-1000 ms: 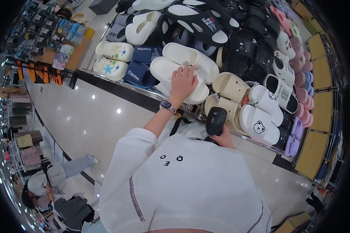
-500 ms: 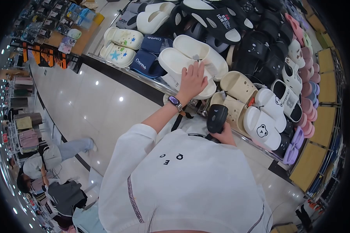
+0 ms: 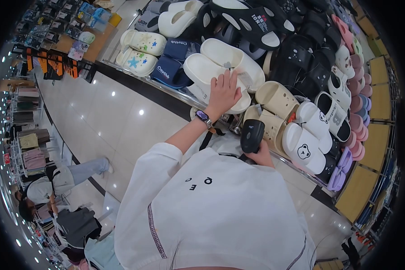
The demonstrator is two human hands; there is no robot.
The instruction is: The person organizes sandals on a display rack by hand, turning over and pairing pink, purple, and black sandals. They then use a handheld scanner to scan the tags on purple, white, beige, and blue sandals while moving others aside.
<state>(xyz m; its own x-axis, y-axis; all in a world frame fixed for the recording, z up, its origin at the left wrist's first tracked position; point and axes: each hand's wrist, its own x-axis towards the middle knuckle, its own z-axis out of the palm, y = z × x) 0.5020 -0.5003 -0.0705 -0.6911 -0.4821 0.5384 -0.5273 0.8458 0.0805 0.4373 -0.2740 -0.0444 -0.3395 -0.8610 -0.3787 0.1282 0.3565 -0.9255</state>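
My left hand (image 3: 224,93), with a watch (image 3: 202,117) on its wrist, lies with fingers spread on a pair of white slippers (image 3: 202,72); the fingertips are by the gap between the two shoes. In my right hand (image 3: 262,156), low at the display's front edge, is a black handheld scanner-like device (image 3: 252,136), upright with its head toward the shoes. Beige clogs (image 3: 274,101) are just beyond the device. Navy slippers (image 3: 170,69) lie left of the white pair, and white bear-print clogs (image 3: 303,150) lie to the right.
Black clogs (image 3: 297,58) and pink slippers (image 3: 356,123) fill the back and right of the display. A metal rail (image 3: 180,95) runs along its front. Tiled floor (image 3: 117,108) lies at left, where a person (image 3: 63,179) is near clothes racks. Yellow boxes (image 3: 373,144) line the right.
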